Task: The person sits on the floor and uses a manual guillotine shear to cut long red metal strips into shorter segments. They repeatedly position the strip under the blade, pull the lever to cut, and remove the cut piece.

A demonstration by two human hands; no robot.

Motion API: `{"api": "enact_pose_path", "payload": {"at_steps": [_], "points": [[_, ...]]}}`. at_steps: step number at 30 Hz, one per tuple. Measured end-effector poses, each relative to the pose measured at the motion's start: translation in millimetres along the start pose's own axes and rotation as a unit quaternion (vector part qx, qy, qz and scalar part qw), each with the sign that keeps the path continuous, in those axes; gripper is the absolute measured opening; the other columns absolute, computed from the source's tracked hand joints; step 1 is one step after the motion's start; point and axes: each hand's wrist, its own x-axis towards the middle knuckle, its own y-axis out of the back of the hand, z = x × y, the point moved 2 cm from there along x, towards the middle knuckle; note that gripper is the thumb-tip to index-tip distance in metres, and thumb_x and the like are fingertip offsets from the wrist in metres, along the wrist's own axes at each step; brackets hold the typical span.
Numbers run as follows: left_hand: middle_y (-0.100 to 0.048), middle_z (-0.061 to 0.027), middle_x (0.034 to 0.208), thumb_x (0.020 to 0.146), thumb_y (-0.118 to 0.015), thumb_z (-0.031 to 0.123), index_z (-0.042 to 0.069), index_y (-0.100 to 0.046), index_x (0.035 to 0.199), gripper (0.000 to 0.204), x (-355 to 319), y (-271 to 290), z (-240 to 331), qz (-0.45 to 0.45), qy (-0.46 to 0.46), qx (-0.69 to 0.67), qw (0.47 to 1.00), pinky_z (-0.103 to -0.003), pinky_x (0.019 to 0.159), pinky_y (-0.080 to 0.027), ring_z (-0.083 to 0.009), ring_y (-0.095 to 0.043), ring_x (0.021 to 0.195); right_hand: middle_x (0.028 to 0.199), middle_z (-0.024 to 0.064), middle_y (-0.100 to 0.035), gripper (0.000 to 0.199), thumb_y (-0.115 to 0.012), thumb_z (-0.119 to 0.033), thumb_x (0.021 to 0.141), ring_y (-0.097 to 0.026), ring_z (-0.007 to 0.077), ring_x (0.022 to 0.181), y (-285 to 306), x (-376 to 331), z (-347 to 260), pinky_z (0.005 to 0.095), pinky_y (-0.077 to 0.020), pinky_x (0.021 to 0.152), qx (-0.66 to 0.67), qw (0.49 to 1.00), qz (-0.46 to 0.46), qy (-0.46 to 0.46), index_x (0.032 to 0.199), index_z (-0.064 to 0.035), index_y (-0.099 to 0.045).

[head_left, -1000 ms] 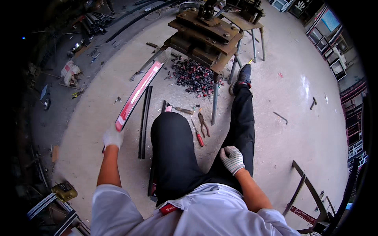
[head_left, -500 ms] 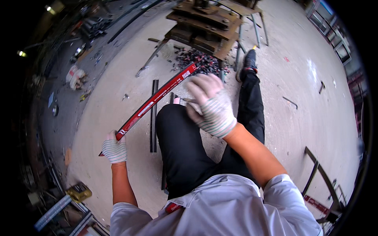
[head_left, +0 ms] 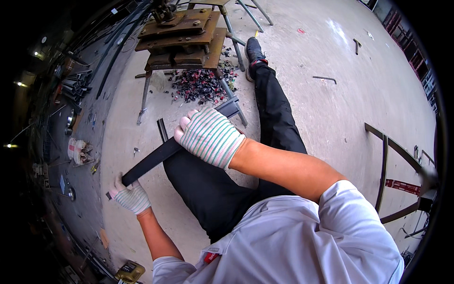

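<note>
Left grip (head_left: 131, 196) clasps dark bar (head_left: 153, 161) by lower end; right grip (head_left: 210, 137) curled over middle; upper end near stand leg (head_left: 227, 86).

From here I have lots of room to pass over the floor (head_left: 359, 80) at 2 o'clock, around the hammer (head_left: 357, 46) and bent rod (head_left: 325, 78). The black bar (head_left: 153, 160) cuts across from 8 to 12. The stretched leg (head_left: 268, 90) walls off 1, the rusty machine (head_left: 182, 40) blocks 11, the metal frame (head_left: 384, 175) 3 to 4.
</note>
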Motion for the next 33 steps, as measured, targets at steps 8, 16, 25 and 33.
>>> {"api": "enact_pose_path", "payload": {"at_steps": [8, 16, 25, 33], "points": [[-0.058, -0.0236, 0.139, 0.094, -0.081, 0.026, -0.007, -0.05, 0.144, 0.067, 7.4, -7.6, 35.5, 0.071, 0.216, -0.23, 0.946, -0.05, 0.117, -0.043, -0.0355, -0.056, 0.131, 0.085, 0.0096, -0.061, 0.014, -0.063, -0.017, 0.088, -0.066, 0.026, 0.082, 10.6, -1.6, 9.5, 0.0402, -0.0538, 0.067, -0.078, 0.995, 0.037, -0.048, 0.097, -0.0064, -0.066], [-0.056, -0.0242, 0.141, 0.101, -0.058, 0.065, -0.004, -0.043, 0.151, 0.086, 32.1, -20.1, 98.5, -0.065, 0.322, -0.689, 0.646, -0.053, 0.119, -0.04, -0.0353, -0.055, 0.133, 0.09, 0.0114, -0.063, 0.019, -0.062, -0.015, 0.089, -0.065, 0.0294, 0.084, -0.2, -1.3, 2.9, 0.0431, -0.0529, 0.074, -0.001, 0.997, 0.06, -0.046, 0.105, -0.0054, -0.065], [-0.071, -0.018, 0.106, 0.11, -0.055, 0.043, -0.005, -0.048, 0.146, 0.06, 83.9, -38.7, 120.2, 0.025, 0.304, -0.647, 0.699, -0.038, 0.096, -0.053, -0.0222, -0.067, 0.099, 0.121, 0.0213, -0.063, 0.051, -0.075, -0.01, 0.082, -0.061, 0.0421, 0.112, -48.6, -13.2, 19.9, 0.0503, -0.0499, 0.098, 0.144, 0.982, 0.064, -0.109, 0.129, -0.001, -0.059], [-0.062, -0.0146, 0.136, 0.109, -0.055, 0.021, -0.001, -0.036, 0.16, 0.059, 79.4, -103.3, 47.7, -0.141, 0.208, -0.413, 0.875, -0.033, 0.107, -0.046, -0.023, -0.061, 0.119, 0.116, 0.0214, -0.065, 0.034, -0.073, -0.018, 0.089, -0.063, 0.0426, 0.108, -85.8, -53.8, 47.9, 0.0499, -0.0513, 0.097, 0.156, 0.97, 0.022, -0.186, 0.118, -0.0029, -0.066]]}}
